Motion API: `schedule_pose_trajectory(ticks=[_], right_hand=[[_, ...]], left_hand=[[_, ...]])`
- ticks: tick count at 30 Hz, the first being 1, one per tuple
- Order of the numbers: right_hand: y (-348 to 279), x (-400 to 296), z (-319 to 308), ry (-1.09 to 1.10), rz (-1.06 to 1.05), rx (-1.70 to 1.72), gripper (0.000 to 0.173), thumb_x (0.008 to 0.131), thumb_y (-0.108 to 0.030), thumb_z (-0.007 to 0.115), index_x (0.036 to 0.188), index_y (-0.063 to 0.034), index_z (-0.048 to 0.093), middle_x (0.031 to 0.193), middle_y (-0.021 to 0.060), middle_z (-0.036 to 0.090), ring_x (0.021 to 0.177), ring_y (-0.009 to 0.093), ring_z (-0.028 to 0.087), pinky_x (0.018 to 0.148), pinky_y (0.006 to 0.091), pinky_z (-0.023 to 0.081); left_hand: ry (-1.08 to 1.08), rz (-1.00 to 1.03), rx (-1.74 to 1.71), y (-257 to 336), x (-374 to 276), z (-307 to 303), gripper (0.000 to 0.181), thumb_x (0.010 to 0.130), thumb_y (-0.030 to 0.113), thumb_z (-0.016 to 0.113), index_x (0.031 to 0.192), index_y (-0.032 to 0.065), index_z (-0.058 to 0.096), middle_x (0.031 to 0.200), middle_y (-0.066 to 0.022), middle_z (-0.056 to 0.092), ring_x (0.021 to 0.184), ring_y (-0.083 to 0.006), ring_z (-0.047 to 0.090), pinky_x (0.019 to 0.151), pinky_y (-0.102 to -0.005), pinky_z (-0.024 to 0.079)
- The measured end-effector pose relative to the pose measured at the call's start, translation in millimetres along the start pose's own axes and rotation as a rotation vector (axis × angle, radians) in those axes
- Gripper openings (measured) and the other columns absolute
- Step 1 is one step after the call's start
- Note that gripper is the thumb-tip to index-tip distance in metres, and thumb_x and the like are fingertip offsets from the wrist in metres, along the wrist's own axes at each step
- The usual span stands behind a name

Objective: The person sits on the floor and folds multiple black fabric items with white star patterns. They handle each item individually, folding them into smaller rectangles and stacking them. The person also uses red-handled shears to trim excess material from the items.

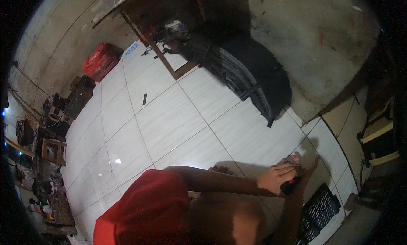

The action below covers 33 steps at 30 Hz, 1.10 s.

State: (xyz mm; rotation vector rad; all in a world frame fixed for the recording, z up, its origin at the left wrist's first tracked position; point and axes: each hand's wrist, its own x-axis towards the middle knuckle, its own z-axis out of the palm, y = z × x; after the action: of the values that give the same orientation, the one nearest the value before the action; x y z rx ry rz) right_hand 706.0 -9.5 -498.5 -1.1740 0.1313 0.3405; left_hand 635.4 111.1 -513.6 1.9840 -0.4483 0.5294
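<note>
My left hand, at the end of an arm reaching out from a red sleeve, is closed around a small black object with a red part. What this object is cannot be made out. It lies against the wrist of my right arm, which comes up from the bottom edge. My right hand is partly hidden behind the left one, with one finger sticking out to the side. Below the hands is my bent knee. The toes of a bare foot show beyond my left forearm.
A black bag leans by the concrete wall. On the white tiled floor lies a dark strip. A black slotted plastic item is near my right arm. Farther off are a red bag and a wooden stool.
</note>
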Motion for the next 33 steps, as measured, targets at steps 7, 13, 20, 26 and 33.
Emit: schedule_pose_trajectory(ticks=[7, 13, 20, 26, 33], right_hand=[[-36, -25, 63, 0.326, 0.15, 0.16, 0.076, 0.101, -0.063, 0.033, 0.157, -0.0141, 0.016, 0.149, 0.0317, 0.038, 0.13, 0.039, 0.052, 0.106, 0.052, 0.047], [-35, 3, 112, 0.189, 0.224, 0.245, 0.09, 0.094, -0.072, 0.035, 0.154, -0.0058, 0.024, 0.158, 0.0256, 0.024, 0.144, 0.04, 0.032, 0.115, 0.0582, 0.03], [-37, 18, 83, 0.114, 0.281, 0.326, 0.076, 0.094, -0.064, 0.051, 0.139, -0.0038, 0.044, 0.14, 0.0225, 0.044, 0.135, 0.041, 0.04, 0.116, 0.0558, 0.022], [-55, 5, 26, 0.31, 0.336, 0.181, 0.056, 0.097, -0.055, 0.056, 0.121, -0.0045, 0.054, 0.12, 0.0154, 0.056, 0.114, 0.034, 0.055, 0.102, 0.0494, 0.04], [-68, -33, -121, 0.12, 0.302, 0.177, 0.051, 0.094, -0.042, 0.068, 0.128, -0.0057, 0.058, 0.117, 0.0151, 0.065, 0.099, 0.03, 0.062, 0.101, 0.0579, 0.046]], left_hand=[[0.228, 0.096, -0.155, -13, 21, 3, 0.063, 0.066, 0.024, 0.08, 0.123, 0.0044, 0.061, 0.111, -0.0176, 0.062, 0.104, -0.0395, 0.059, 0.09, -0.0468, 0.05], [0.128, -0.542, -0.327, -51, 9, -67, 0.03, 0.078, 0.02, 0.08, 0.098, 0.0029, 0.066, 0.084, -0.0113, 0.063, 0.08, -0.0291, 0.06, 0.076, -0.0385, 0.05], [0.533, -1.14, 0.036, -166, -55, -297, 0.019, 0.078, 0.008, 0.071, 0.083, 0.0049, 0.053, 0.074, -0.0051, 0.059, 0.07, -0.0137, 0.059, 0.059, -0.0334, 0.049], [0.856, -0.659, 0.396, -323, -61, -485, 0.027, 0.087, 0.004, 0.059, 0.114, -0.0021, 0.061, 0.099, -0.0142, 0.07, 0.081, -0.0189, 0.068, 0.07, -0.0344, 0.055], [1.037, -0.777, 1.049, -383, 40, -610, 0.041, 0.087, 0.039, 0.068, 0.101, 0.0004, 0.071, 0.094, -0.0191, 0.074, 0.087, -0.0334, 0.072, 0.079, -0.0436, 0.056]])
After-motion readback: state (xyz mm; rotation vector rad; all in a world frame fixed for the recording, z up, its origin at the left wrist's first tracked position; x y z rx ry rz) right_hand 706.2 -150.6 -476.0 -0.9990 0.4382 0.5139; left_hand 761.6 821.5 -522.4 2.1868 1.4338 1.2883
